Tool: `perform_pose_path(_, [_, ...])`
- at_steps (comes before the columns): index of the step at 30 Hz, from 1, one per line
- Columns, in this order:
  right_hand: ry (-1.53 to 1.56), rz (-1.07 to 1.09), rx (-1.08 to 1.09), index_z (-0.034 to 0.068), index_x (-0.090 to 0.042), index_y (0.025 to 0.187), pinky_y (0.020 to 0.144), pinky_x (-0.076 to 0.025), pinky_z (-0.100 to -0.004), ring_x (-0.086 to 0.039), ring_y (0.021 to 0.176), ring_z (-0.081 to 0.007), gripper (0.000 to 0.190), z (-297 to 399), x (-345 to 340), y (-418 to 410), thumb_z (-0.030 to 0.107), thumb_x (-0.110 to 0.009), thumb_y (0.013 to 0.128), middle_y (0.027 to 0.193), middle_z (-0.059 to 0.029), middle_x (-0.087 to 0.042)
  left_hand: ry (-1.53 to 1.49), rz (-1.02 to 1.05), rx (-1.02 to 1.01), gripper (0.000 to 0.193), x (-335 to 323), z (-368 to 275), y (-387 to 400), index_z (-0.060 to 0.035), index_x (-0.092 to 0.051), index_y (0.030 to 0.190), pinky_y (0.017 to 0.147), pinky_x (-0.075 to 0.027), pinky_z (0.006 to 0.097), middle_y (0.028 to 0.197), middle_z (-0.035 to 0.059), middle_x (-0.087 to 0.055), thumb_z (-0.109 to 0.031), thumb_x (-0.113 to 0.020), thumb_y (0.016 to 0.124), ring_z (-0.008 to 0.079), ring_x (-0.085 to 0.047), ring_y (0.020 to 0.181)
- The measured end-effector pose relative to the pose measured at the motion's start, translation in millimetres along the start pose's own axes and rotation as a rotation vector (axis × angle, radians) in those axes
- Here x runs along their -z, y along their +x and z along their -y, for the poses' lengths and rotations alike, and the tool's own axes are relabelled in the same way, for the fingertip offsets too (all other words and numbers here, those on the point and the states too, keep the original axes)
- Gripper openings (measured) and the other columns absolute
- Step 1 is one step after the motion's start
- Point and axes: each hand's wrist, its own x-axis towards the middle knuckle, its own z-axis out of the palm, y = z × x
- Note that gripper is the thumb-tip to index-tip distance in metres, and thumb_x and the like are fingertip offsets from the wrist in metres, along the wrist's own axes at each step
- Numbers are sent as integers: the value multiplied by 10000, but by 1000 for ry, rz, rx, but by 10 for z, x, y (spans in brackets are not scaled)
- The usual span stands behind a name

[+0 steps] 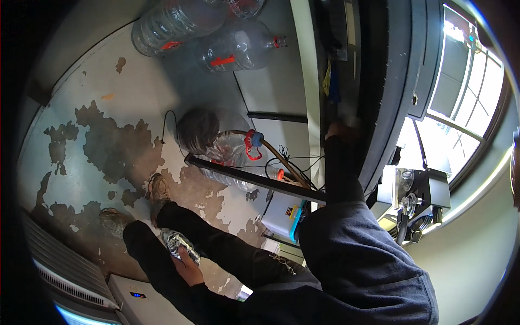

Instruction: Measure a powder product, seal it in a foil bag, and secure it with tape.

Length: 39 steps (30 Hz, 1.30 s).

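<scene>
My left hand [190,266] is wrapped around a crumpled silver foil packet [181,245], low in front of my trouser legs. The thumb lies over the foil, and most of the fingers are hidden. My right arm stretches up the picture, and my right hand [342,131] is in shadow under a dark counter edge [390,81], beside a pale frame post [307,89]. It is blurred, so what it touches cannot be made out. Close below are a clear plastic jug [231,144] with a blue cap [257,139], and a brownish hose [280,158] running from that cap.
Large clear water jugs [239,46] with red handles are on the peeling painted floor [69,178]. A black bar [252,178] and loose cables cross near the hose. A white bin [280,215] sits below. A louvred unit [65,252] is lower left; metal equipment [430,195] is right.
</scene>
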Motion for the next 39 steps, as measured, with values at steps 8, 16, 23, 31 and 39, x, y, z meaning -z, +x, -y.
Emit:
perform_pose_path(8, [389,126,-251,10,-541,1334,1032,-482,-490,-661,1158,-403,643,849,748,-697,320,-830,850,1205,-230,-680,154,-17,-131,655,235,349,41,64,-522,1397,1020,-452,428,1292,261,-634,-500,-476,1068,378,-621,1165])
perform_pose_path(16, [1723,976,184,-38,-370,1446,1062,-464,-381,-571,1259,-226,874,521,2910,-2171,375,-846,842,1238,-163,-634,349,137,-268,679,1198,-632,-340,44,-489,1455,1028,-457,421,1352,231,-627,-511,-474,1063,341,-622,1216])
perform_pose_path(23, [1906,1543,-353,12,-380,1408,902,-565,-369,-619,1058,-179,779,-890,2876,-3448,307,-856,865,1277,-111,-580,679,125,-469,746,1544,-2296,-852,78,-598,1287,970,-484,435,1173,263,-694,-611,-503,1016,379,-666,1099])
perform_pose_path(31, [2424,998,-929,229,-330,1495,945,-580,-540,-492,1325,-300,813,-2410,2974,-4442,249,-843,864,1444,-73,-418,1256,442,-763,820,763,-3092,-1703,51,-608,1214,971,-478,470,1144,283,-688,-722,-490,965,418,-658,1105])
perform_pose_path(39, [2852,577,-1092,181,-380,1474,889,-593,-368,-625,1167,-206,473,-3542,2808,-5798,375,-543,1075,1345,-70,-537,1677,1087,-937,545,-1167,-2004,-3666,41,-611,1070,852,-511,450,965,262,-690,-495,-626,976,427,-673,967])
